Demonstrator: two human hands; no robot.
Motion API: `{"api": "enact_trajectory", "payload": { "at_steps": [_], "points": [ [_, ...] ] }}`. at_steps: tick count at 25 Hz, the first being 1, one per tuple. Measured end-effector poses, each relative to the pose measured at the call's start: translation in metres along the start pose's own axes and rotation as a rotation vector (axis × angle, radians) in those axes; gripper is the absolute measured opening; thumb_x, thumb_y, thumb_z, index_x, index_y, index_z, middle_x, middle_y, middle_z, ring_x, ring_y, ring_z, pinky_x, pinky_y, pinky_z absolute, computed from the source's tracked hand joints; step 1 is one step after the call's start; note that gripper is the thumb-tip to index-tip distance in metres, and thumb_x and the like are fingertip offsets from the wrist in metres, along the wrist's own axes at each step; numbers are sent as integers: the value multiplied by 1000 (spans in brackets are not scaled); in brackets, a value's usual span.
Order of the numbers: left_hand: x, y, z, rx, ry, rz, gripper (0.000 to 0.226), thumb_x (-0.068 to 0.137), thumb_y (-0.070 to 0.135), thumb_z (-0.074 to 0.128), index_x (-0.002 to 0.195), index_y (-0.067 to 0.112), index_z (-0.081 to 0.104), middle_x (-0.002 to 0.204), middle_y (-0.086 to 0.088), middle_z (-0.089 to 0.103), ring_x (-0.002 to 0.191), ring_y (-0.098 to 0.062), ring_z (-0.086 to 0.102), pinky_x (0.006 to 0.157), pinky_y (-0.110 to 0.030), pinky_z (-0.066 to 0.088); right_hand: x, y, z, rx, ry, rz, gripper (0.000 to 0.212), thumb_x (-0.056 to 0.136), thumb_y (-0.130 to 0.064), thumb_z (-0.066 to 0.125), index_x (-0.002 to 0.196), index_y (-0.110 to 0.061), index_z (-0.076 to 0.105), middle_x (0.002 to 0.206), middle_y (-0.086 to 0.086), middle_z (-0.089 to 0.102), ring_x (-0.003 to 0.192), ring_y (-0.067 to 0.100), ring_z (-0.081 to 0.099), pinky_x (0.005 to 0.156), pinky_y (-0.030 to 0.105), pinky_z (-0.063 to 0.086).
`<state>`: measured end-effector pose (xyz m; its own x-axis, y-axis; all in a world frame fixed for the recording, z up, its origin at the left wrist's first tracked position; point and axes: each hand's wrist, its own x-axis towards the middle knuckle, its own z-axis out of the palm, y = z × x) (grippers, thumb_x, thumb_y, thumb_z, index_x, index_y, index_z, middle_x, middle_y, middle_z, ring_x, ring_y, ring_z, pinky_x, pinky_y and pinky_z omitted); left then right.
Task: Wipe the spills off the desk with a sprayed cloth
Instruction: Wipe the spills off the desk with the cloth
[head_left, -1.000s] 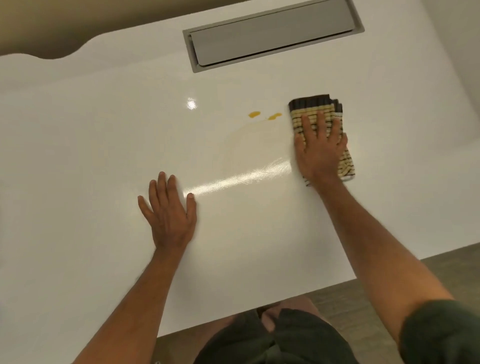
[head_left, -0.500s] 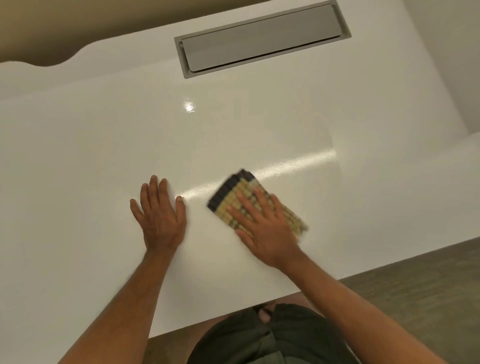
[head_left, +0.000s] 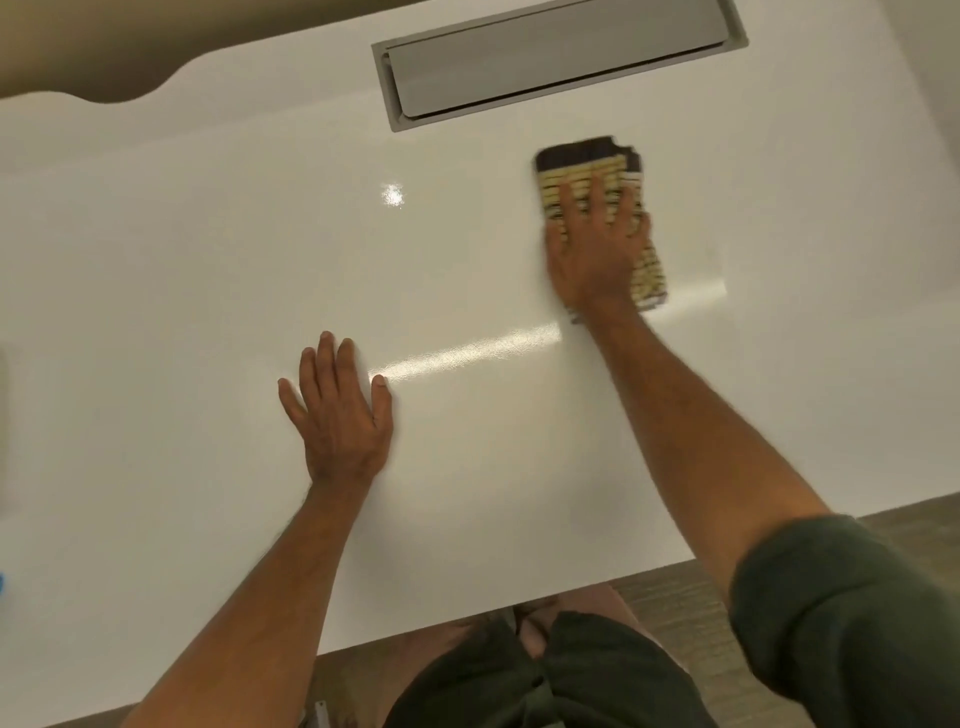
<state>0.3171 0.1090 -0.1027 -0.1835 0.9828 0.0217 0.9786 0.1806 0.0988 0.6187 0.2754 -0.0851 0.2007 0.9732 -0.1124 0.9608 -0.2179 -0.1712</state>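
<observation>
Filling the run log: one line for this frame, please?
step: wiping | right hand: flat on striped cloth, near grey hatch | left hand: flat on desk | visible spills: none

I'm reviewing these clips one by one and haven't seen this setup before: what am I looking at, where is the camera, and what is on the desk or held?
No machine here: a person works with bare hands, filmed by one wide-angle camera worn on the head, looking forward and down. The left hand lies flat and open on the glossy white desk. The right hand presses flat on a folded yellow cloth with dark stripes, just below a grey rectangular hatch set into the desk. The image is blurred around the cloth. No spill is visible on the desk now. A small blue object peeks in at the left edge, unidentifiable.
</observation>
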Motion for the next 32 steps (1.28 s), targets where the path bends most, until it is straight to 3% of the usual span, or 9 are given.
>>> {"api": "enact_trajectory", "payload": {
  "at_steps": [4,8,11,14,18,21,25,29,32],
  "points": [
    [-1,0,-1,-14,3,-6,58,108,39,36,157,9,42,169,-13,38,155,-37,36,124,-64,22,-80,-87,20,23,-58,-395,57,107,-51,30,162,-36,35,174,5,26,161,44,17,126,65,13],
    [0,0,-5,-57,-12,-8,58,109,37,30,158,9,42,169,-14,38,155,-37,35,124,-65,22,-232,-25,40,19,-145,-630,57,109,-52,31,164,-39,26,177,0,17,164,37,8,129,64,11],
    [0,0,-4,-65,-16,-10,59,108,37,28,157,9,42,169,-13,38,155,-37,34,124,-65,21,-260,76,28,-49,-134,-512,61,108,-59,31,165,-43,18,178,-4,10,165,33,4,127,65,17],
    [0,1,-3,-57,-16,-7,60,107,38,29,157,9,41,169,-13,37,155,-37,33,124,-65,20,-188,143,5,-66,-61,-199,61,107,-56,25,165,-38,24,176,2,19,163,37,14,124,65,23],
    [0,0,-1,-30,-12,-8,59,107,39,31,157,9,41,169,-13,37,155,-37,34,124,-65,21,-51,132,-16,-24,34,143,64,104,-55,22,162,-32,33,173,10,29,159,47,20,123,67,22],
    [-1,0,-1,-23,-13,-5,59,108,39,32,157,8,42,169,-13,37,155,-37,34,123,-65,22,-24,49,-5,-16,28,49,63,105,-54,27,163,-34,30,174,10,26,159,48,19,125,67,16],
    [0,1,-6,-72,-24,-3,62,107,41,30,157,8,44,169,-14,38,155,-37,35,124,-64,20,-134,-42,31,-1,0,-362,57,107,-48,33,161,-31,39,172,8,32,159,47,21,124,67,19],
    [1,-7,-12,-262,-44,-18,66,105,44,29,160,9,40,171,-12,33,158,-35,30,128,-63,14,-266,13,46,-38,-165,-636,60,109,-56,31,165,-40,19,178,-2,11,164,35,4,129,65,11],
    [1,-19,-17,-252,-24,4,65,106,44,31,160,10,40,172,-11,33,158,-34,30,128,-61,13,-229,87,25,-70,-122,-445,61,107,-61,26,165,-44,17,178,-5,10,165,30,4,126,65,19]
  ]
}}
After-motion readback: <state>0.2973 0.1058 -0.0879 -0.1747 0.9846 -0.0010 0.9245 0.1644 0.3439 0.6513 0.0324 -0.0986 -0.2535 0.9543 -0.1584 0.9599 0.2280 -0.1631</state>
